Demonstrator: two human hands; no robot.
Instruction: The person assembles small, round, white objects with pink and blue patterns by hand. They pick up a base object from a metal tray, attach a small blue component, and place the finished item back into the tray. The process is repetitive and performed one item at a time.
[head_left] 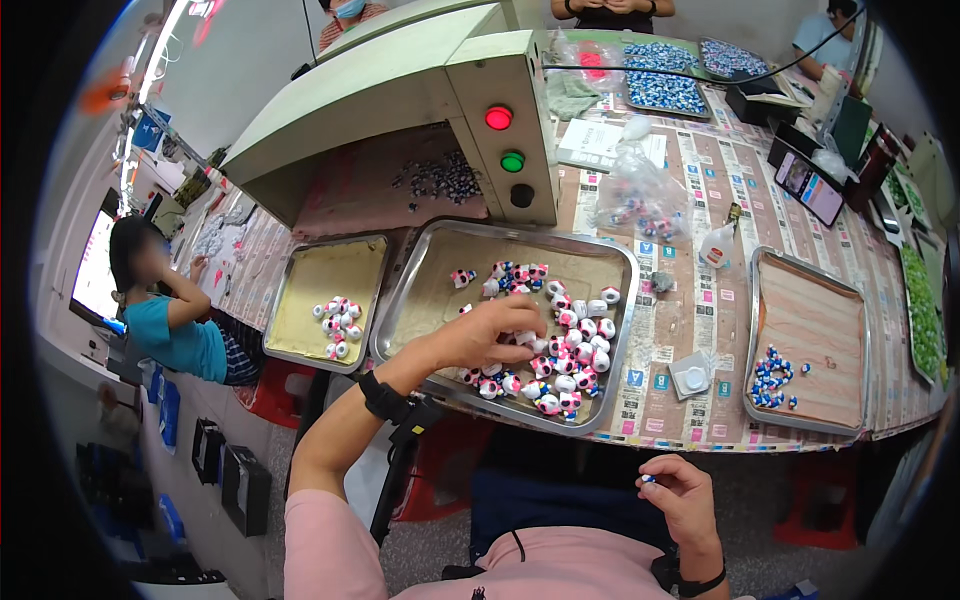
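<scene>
My left hand (490,331) reaches into the large metal tray (612,375), its fingers bent and closed round a small white toy piece (526,338). Beneath and beside it lie several white toy heads with pink and black markings (585,350); some show blue parts. The fingers partly hide the pile. Lower right, in front of the table edge, my right hand (684,500) pinches a small blue-and-white toy piece (649,479) between thumb and fingertips. Both pieces are too small to make out fully.
A smaller tray (283,335) with white and pink heads stands left; another tray (850,380) at right holds blue-and-white pieces. Behind is a machine housing (505,75) with red and green lights. A small bottle (717,245) and a phone (808,188) stand at right. Other people sit around.
</scene>
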